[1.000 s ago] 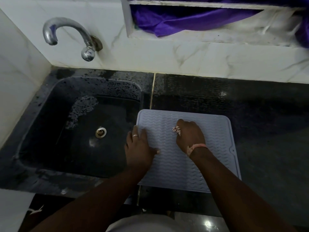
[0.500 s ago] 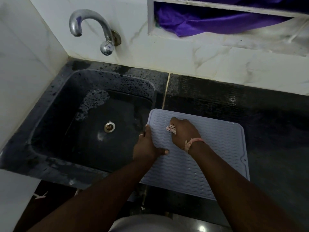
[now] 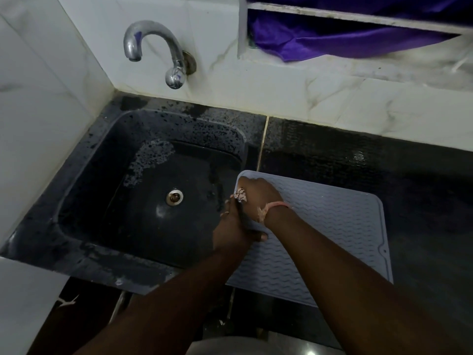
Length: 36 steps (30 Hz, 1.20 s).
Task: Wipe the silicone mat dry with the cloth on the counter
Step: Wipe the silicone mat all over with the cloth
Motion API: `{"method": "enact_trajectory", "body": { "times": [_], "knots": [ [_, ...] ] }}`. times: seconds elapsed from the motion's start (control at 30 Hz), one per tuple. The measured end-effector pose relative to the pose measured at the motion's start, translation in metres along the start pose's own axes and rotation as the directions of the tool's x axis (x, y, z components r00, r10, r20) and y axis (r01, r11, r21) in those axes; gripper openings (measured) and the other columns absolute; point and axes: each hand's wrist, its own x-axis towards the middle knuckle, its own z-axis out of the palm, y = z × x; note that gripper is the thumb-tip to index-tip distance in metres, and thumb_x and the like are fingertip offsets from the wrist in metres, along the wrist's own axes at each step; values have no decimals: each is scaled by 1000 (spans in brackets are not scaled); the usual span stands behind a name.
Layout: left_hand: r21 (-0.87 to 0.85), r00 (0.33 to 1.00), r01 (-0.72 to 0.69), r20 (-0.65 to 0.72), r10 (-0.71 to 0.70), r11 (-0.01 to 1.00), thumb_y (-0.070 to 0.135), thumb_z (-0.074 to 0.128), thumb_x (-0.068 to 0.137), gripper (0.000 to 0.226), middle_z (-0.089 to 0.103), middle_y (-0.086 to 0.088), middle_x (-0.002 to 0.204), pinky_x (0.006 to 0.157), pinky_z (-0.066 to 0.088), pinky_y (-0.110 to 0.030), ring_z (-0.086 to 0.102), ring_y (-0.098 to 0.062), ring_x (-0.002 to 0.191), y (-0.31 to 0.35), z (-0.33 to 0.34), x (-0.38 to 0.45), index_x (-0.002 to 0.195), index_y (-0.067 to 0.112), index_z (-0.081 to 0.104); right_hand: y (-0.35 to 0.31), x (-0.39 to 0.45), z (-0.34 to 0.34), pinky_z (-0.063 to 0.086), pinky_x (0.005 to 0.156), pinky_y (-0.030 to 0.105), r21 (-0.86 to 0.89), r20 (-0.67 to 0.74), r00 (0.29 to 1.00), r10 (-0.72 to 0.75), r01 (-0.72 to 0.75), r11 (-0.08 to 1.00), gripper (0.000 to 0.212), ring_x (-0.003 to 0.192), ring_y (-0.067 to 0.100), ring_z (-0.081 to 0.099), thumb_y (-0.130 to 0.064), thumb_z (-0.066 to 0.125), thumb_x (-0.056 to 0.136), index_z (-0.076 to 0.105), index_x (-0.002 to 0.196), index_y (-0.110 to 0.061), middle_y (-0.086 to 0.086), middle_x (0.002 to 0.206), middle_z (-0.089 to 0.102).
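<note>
A pale blue-grey ribbed silicone mat (image 3: 332, 226) lies flat on the dark counter (image 3: 422, 201), its left edge reaching the sink's rim. My right hand (image 3: 258, 198) rests near the mat's far left corner, closed around a small patterned white cloth (image 3: 240, 194) that pokes out between the fingers. My left hand (image 3: 233, 231) presses on the mat's left edge just beside it, thumb lying on the mat; a ring shows on one finger. The two hands touch each other.
A black sink (image 3: 153, 201) with a metal drain (image 3: 174, 196) sits left of the mat. A chrome tap (image 3: 156, 49) juts from the white tiled wall. Purple fabric (image 3: 332, 44) hangs in a window recess at the upper right.
My right hand has slid the cloth leftward across the mat to its far left corner. The left hand stays on the mat's left edge. The camera view shifted left.
</note>
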Motion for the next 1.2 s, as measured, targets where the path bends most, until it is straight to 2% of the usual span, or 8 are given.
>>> {"method": "enact_trajectory", "body": {
  "times": [0.17, 0.3, 0.5, 0.67, 0.8, 0.9, 1.0, 1.2],
  "knots": [
    [38, 1000, 25, -19, -24, 999, 44, 93, 55, 131, 40, -2, 155, 108, 43, -50, 40, -28, 142, 3, 0, -3, 156, 32, 11, -6, 6, -5, 45, 69, 30, 116, 58, 998, -35, 28, 993, 8, 86, 25, 63, -27, 62, 87, 57, 92, -23, 3, 93, 65],
    [259, 999, 29, 22, -35, 965, 57, 85, 64, 136, 5, -2, 168, 118, 24, -61, 5, -32, 154, 8, 1, -5, 159, 23, -7, 3, -14, -18, 46, 70, 21, 425, -68, 970, 235, -185, 886, 5, 85, 16, 66, -31, 63, 84, 59, 83, -28, -10, 80, 65],
    [590, 986, -160, 63, 152, 791, 55, 75, 79, 118, -8, -8, 167, 122, 15, -55, -4, -39, 152, 27, 6, -6, 159, 19, -5, 67, -91, -54, 54, 65, 20, 925, 40, 623, 781, -320, 207, 16, 74, 6, 68, -17, 81, 76, 70, 83, -26, -1, 94, 75],
    [667, 940, -334, 182, 289, 666, 26, 68, 90, 84, 14, -7, 166, 114, 36, -47, 26, -34, 145, 37, 13, -9, 158, 22, 18, 115, -152, -76, 57, 69, 30, 954, 110, 462, 880, -299, 38, 29, 85, 21, 68, -13, 81, 77, 68, 103, -15, 9, 102, 72],
    [666, 947, -319, 209, 242, 674, 27, 74, 87, 86, 17, -4, 164, 110, 42, -45, 29, -31, 143, 43, 11, -7, 157, 25, 24, 127, -186, -69, 51, 70, 26, 888, -31, 444, 896, -398, 228, 34, 92, 27, 66, -9, 73, 79, 55, 108, -13, 6, 98, 66],
    [664, 954, -300, 206, 219, 685, 21, 69, 91, 80, 16, -5, 164, 108, 44, -46, 29, -32, 143, 49, 15, -10, 157, 23, 25, 132, -203, -60, 45, 104, 40, 652, -95, 626, 774, -548, 523, 69, 123, 32, 52, -14, 69, 80, 41, 142, -22, 9, 132, 53],
    [675, 959, -282, 206, 193, 682, 17, 63, 94, 75, 14, -6, 165, 109, 44, -48, 27, -33, 145, 55, 15, -13, 158, 22, 23, 126, -206, -51, 27, 116, 42, 323, -74, 820, 567, -518, 792, 66, 143, 34, 27, -38, 64, 83, 43, 146, -35, 4, 158, 25],
    [653, 965, -258, 203, 164, 712, 13, 63, 91, 78, 9, -7, 165, 110, 41, -53, 23, -35, 145, 61, 20, -16, 157, 23, 23, 122, -208, -30, 35, 106, 44, -95, -9, 894, 449, -448, 889, 65, 131, 28, 36, -54, 52, 92, 30, 152, -43, -4, 151, 37]
  ]
}}
